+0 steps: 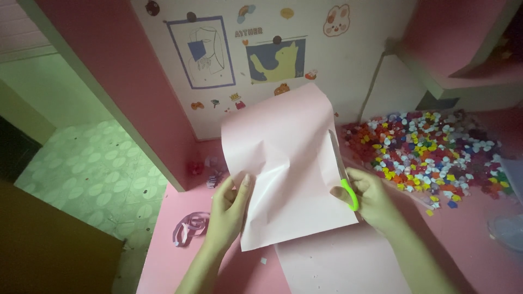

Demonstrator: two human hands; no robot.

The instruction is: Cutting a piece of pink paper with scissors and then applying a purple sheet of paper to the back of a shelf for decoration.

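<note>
A pink paper sheet (283,163) is held up over the pink desk (474,239). My left hand (229,209) pinches the sheet's lower left edge, thumb on top. Scissors (342,174) with green handles are in my right hand (370,198), the blades running up along the sheet's right edge. Another pink sheet (338,264) lies flat on the desk under my arms.
A heap of several small colourful folded paper pieces (430,152) covers the desk at right. Curled pink paper strips (190,226) lie near the left edge. A wall with pinned drawings (239,54) stands behind; a clear container (506,228) sits at far right. Green tiled floor (92,169) lies left.
</note>
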